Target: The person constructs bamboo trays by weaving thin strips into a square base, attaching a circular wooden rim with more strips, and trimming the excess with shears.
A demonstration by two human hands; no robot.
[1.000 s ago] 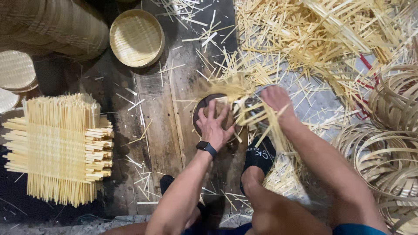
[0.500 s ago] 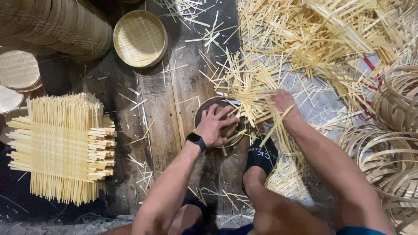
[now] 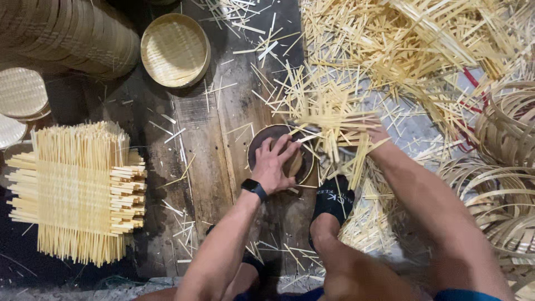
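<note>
My left hand [image 3: 277,163], with a black watch on its wrist, lies flat with spread fingers on a dark round wooden block [image 3: 281,156] on the plank floor. My right hand [image 3: 374,134] is mostly hidden behind a bundle of short bamboo strips [image 3: 333,124] that it grips just right of the block. Loose bamboo strips lie scattered around the block. My foot in a black sock [image 3: 332,199] rests just below the bundle.
A big heap of bamboo strips [image 3: 412,50] fills the upper right. Bent bamboo hoops [image 3: 501,184] lie at the right. A woven square mat [image 3: 78,189] sits at the left. A round woven tray [image 3: 174,50] and stacked trays [image 3: 61,33] are at the top left.
My right hand has swept right and up, gathering a bundle of strips off the block. My left hand stays pressed on the block, fingers spread wider.
</note>
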